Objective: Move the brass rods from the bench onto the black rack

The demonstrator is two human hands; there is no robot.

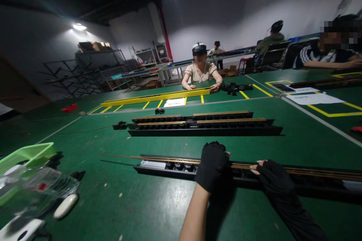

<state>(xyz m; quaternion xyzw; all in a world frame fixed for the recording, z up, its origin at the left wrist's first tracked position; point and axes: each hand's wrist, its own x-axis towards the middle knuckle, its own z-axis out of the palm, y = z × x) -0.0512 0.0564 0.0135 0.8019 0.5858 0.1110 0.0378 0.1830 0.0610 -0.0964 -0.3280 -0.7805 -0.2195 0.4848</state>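
A long black channel rail (172,173) lies across the green table in front of me, with black fittings and a pale metal piece inside it. Several thin brass-coloured rods (169,159) run lengthwise along its top, and one sticks out past the left end. My left hand (212,163), in a black fingerless glove, is closed over the rods near the middle; most of its fingers are hidden. To its right, my right hand (274,177), gloved in black too, pinches the rods between thumb and fingertips.
Farther back lie more black rails (206,131) with rods. A green basket (31,156), plastic bags and a white computer mouse (65,206) are at left. Across the table, a person (200,69) handles a long yellow channel (158,97). Another person (325,52) sits at right.
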